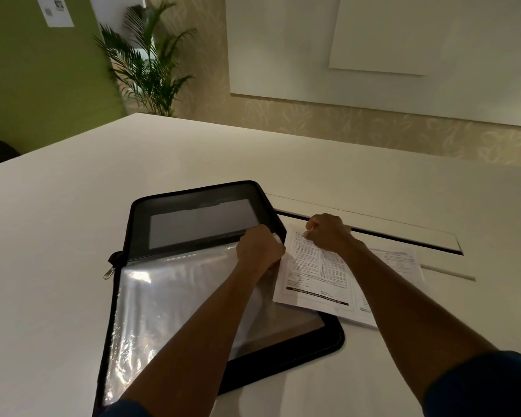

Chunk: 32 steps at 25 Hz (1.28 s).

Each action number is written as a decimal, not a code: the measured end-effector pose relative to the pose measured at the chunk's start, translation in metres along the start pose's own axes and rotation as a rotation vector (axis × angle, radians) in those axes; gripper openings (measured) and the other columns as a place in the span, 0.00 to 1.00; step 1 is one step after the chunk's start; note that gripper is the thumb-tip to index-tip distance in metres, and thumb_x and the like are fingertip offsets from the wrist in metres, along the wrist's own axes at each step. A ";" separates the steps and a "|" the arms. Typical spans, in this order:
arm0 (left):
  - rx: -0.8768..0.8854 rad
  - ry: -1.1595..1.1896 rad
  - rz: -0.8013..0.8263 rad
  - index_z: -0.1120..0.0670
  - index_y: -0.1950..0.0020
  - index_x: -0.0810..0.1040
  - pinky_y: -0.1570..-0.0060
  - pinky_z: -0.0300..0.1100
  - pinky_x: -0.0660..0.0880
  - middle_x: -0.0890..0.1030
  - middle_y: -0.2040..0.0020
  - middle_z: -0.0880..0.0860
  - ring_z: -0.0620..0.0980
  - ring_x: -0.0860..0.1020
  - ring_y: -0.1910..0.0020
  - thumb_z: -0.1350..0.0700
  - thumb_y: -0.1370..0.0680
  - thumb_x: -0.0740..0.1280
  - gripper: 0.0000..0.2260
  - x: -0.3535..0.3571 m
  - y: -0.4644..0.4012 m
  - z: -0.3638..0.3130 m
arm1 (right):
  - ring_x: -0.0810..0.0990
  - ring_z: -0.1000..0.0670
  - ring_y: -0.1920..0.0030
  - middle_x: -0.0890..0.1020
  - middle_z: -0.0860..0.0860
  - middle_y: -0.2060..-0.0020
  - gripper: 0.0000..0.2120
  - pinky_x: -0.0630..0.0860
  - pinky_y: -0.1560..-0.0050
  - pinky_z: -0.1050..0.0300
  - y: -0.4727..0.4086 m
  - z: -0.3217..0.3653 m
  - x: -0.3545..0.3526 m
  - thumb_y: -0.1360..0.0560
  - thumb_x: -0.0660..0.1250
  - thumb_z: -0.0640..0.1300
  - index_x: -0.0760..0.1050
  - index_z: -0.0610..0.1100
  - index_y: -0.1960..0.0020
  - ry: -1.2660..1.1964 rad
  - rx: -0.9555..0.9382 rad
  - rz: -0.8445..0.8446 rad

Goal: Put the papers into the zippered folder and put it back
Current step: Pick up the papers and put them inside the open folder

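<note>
Lying open on the desk [73,206], near and left of centre: black folder [193,266], far half showing a grey inner panel, near half covered by clear sleeves [169,299]. Zipper pull [110,272] hanging off the left edge at the hinge line. Folder's near left corner running out of view at the bottom; near right corner rounded and fully on the desk.

Resting at the folder's right edge, where the two halves meet: left hand [260,251], clenched on the sleeve's far right corner, fingers curled under and hidden, so grip on the plastic likely but not plain. Just right of it, nearly touching: papers [316,275], printed, lying flat, their left part overlapping the folder's right rim, the rest on the desk. A second sheet peeking out under and to the right.

Pressing on the top sheet's far left corner: right hand [328,233], fingers bent, fingertips on the paper; pinching or only pressing, cannot tell.

Far of the right hand, a long slot [403,239] cut in the desk, running left to right. Wide bare desk to the left and far side. Beyond the far edge, a plant [151,61] at the wall.
</note>
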State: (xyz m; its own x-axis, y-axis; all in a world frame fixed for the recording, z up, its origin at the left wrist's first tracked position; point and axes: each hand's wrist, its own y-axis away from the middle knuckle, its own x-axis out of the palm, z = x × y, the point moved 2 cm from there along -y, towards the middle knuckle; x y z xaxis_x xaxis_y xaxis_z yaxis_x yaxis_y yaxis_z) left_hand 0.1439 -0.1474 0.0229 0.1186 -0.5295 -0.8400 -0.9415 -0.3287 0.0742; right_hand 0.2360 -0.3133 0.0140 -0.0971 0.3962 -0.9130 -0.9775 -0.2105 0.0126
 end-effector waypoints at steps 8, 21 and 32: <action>0.020 0.022 -0.044 0.54 0.53 0.76 0.63 0.40 0.74 0.78 0.61 0.50 0.48 0.78 0.64 0.50 0.27 0.72 0.09 0.003 -0.003 0.001 | 0.76 0.50 0.55 0.78 0.53 0.59 0.12 0.71 0.57 0.55 -0.003 0.019 0.003 0.29 0.74 0.51 0.76 0.45 0.53 -0.163 -0.125 0.045; -0.013 0.151 -0.106 0.53 0.67 0.73 0.71 0.34 0.67 0.74 0.70 0.49 0.44 0.73 0.73 0.55 0.25 0.70 0.12 0.009 0.003 0.006 | 0.77 0.52 0.58 0.81 0.51 0.58 0.09 0.68 0.63 0.62 -0.015 0.036 0.002 0.28 0.74 0.47 0.82 0.44 0.51 -0.042 -0.293 0.238; 0.051 0.173 -0.268 0.56 0.67 0.78 0.70 0.41 0.75 0.75 0.74 0.51 0.47 0.72 0.76 0.54 0.25 0.68 0.11 -0.002 0.008 0.000 | 0.78 0.55 0.58 0.81 0.55 0.60 0.04 0.72 0.55 0.60 -0.016 0.058 0.005 0.28 0.74 0.48 0.81 0.49 0.58 0.018 -0.394 0.379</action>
State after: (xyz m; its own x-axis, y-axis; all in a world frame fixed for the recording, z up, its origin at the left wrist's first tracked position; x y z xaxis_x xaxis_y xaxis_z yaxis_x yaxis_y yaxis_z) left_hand 0.1360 -0.1488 0.0256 0.4120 -0.5559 -0.7220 -0.8838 -0.4367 -0.1680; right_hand 0.2402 -0.2560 0.0325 -0.4221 0.2133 -0.8811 -0.7302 -0.6560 0.1910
